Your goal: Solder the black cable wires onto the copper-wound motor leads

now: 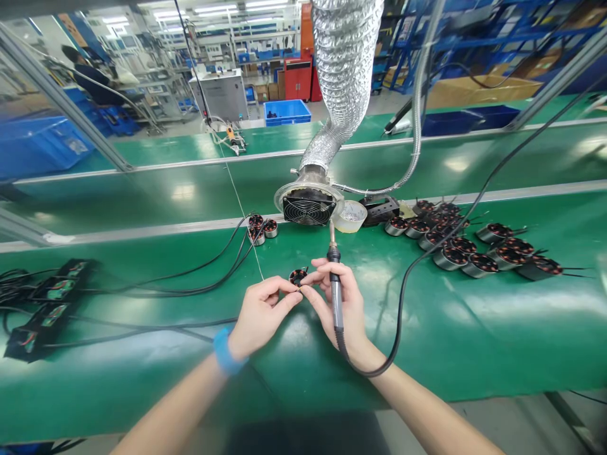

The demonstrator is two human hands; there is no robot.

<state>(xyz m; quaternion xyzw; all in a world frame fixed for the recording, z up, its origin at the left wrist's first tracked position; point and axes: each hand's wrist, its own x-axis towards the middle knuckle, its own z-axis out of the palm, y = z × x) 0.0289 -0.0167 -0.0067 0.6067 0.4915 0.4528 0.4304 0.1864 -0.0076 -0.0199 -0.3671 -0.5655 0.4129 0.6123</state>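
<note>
In the head view, my right hand point(348, 303) has a soldering iron point(336, 294) between its fingers, tip pointing up and away. Its thumb and forefinger also pinch close to my left hand point(265, 309), at the near side of a small round motor coil with copper windings point(298, 276). My left hand, with a blue wristband point(226, 351), has thumb and forefinger pressed together there; what lies between them is too small to make out. A thin solder-like strand point(244, 215) hangs down to the back of my left hand; whether it is held is hidden.
Ahead stand a fume fan point(309, 210) on a foil duct point(348, 57) and a round tub point(349, 216). Several motors point(450, 256) sit at the right, several more point(257, 235) left of the fan. Black cables point(180, 291) and circuit-board housings point(57, 291) lie left. The iron's cord point(403, 297) loops right.
</note>
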